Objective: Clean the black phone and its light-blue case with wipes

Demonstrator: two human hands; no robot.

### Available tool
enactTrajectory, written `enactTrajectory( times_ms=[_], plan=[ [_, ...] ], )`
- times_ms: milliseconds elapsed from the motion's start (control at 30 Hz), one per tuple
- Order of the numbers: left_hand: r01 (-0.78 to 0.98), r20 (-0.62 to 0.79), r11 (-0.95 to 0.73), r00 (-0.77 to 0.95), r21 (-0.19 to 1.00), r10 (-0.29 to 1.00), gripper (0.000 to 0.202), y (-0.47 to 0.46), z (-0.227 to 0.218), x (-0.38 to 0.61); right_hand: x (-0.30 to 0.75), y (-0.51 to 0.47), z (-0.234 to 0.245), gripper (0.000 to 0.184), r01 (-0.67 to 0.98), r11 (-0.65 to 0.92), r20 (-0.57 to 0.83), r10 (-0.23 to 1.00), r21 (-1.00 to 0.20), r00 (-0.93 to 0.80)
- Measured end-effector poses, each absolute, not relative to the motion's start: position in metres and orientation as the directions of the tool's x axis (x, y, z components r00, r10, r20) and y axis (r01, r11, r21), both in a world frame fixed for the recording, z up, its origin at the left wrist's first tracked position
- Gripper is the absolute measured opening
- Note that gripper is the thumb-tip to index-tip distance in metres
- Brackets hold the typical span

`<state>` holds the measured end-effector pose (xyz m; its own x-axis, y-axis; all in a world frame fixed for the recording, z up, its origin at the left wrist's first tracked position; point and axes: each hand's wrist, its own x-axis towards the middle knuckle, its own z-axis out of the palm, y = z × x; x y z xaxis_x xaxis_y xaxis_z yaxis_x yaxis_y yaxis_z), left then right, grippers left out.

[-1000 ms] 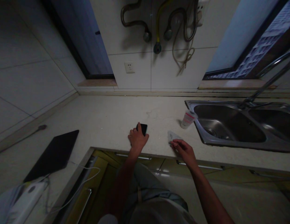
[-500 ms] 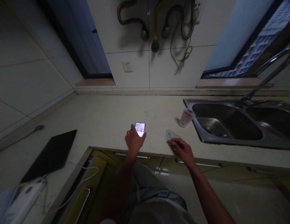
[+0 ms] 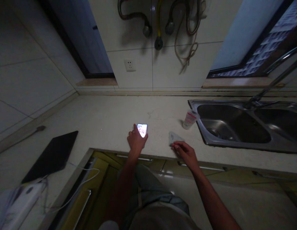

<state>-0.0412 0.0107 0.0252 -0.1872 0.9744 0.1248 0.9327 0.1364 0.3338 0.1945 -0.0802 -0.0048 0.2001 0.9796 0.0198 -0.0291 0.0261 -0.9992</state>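
A phone with a lit screen lies flat on the pale countertop. My left hand rests on its near end, fingers curled around the phone's lower edge. A little to the right, my right hand lies at the counter's front edge with its fingertips on a small grey folded paper or packet. The fingers of that hand are bent and pressed down on the paper.
A steel double sink with a tap fills the right side. A small white bottle with a red label leans by the sink's left corner. A black board and a white device with a cable lie at the left. Hoses and a socket are on the wall.
The phone screen was dark one second ago and is lit now. Both hands stay nearly where they were; the view has shifted slightly.
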Motion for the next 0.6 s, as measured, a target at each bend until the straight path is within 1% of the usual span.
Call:
enactTrajectory(
  times_ms=[100, 133, 200, 267, 333, 367, 400, 433, 500, 533, 600],
  plan=[
    [0.930, 0.173, 0.087, -0.157, 0.356, 0.972, 0.089, 0.005, 0.022, -0.047, 0.202, -0.083, -0.002, 0.039, -0.010, 0.030, 0.028, 0.986, -1.000, 0.164],
    [0.923, 0.201, 0.058, -0.144, 0.380, 0.969, 0.086, 0.003, 0.021, -0.050, 0.207, -0.084, -0.001, 0.038, 0.025, 0.049, 0.052, 0.986, -0.998, 0.160],
    [0.899, 0.274, -0.010, -0.123, 0.438, 0.954, 0.078, -0.002, 0.018, -0.056, 0.219, -0.085, 0.001, 0.034, 0.165, 0.120, 0.147, 0.976, -0.979, 0.161],
    [0.871, 0.362, -0.092, -0.103, 0.483, 0.926, 0.070, -0.008, 0.018, -0.059, 0.232, -0.082, 0.000, 0.031, 0.371, 0.220, 0.284, 0.950, -0.902, 0.128],
    [0.835, 0.442, -0.178, -0.086, 0.521, 0.893, 0.062, -0.016, 0.018, -0.056, 0.242, -0.075, -0.005, 0.034, 0.562, 0.311, 0.394, 0.919, -0.767, 0.029],
    [0.813, 0.467, -0.215, -0.078, 0.541, 0.881, 0.058, -0.020, 0.019, -0.050, 0.246, -0.071, -0.008, 0.037, 0.629, 0.338, 0.420, 0.907, -0.700, -0.021],
    [0.786, 0.477, -0.254, -0.058, 0.563, 0.877, 0.055, -0.024, 0.019, -0.043, 0.247, -0.066, -0.011, 0.038, 0.679, 0.355, 0.430, 0.901, -0.643, -0.064],
    [0.754, 0.474, -0.294, -0.026, 0.588, 0.880, 0.052, -0.028, 0.019, -0.035, 0.247, -0.062, -0.013, 0.034, 0.714, 0.370, 0.430, 0.896, -0.595, -0.105],
    [0.669, 0.447, -0.377, 0.074, 0.641, 0.891, 0.048, -0.034, 0.018, -0.015, 0.242, -0.054, -0.016, 0.024, 0.743, 0.390, 0.438, 0.887, -0.544, -0.145],
    [0.625, 0.421, -0.403, 0.128, 0.669, 0.898, 0.047, -0.035, 0.017, -0.006, 0.239, -0.051, -0.015, 0.023, 0.738, 0.404, 0.446, 0.882, -0.541, -0.156],
    [0.550, 0.363, -0.409, 0.198, 0.728, 0.911, 0.048, -0.036, 0.012, 0.010, 0.231, -0.046, -0.009, 0.022, 0.696, 0.427, 0.475, 0.869, -0.577, -0.139]
  ],
)
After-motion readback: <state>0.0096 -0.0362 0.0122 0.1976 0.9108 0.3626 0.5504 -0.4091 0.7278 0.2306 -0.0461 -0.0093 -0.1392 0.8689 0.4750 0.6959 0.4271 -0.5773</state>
